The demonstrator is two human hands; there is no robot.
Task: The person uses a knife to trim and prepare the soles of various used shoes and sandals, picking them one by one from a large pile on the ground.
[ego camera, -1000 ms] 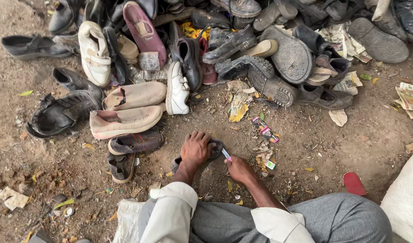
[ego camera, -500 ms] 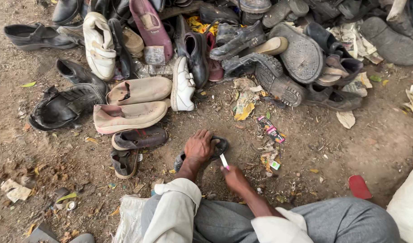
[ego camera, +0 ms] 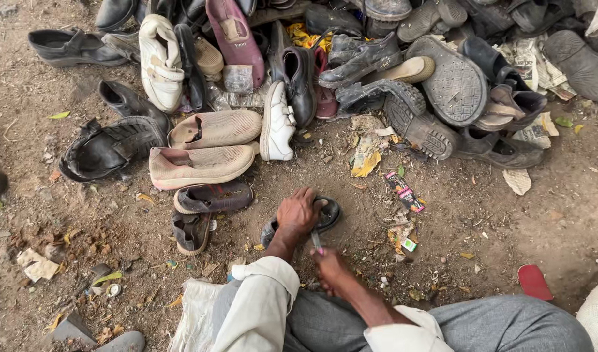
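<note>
A: Bare dirt ground (ego camera: 508, 215); what's changed?

B: The left hand (ego camera: 298, 214) still presses flat on the small dark shoe (ego camera: 325, 215). The right hand (ego camera: 330, 267), pinching a thin tool (ego camera: 316, 242), has drawn nearer his lap. The shoe pile (ego camera: 351, 58) lies beyond.
</note>
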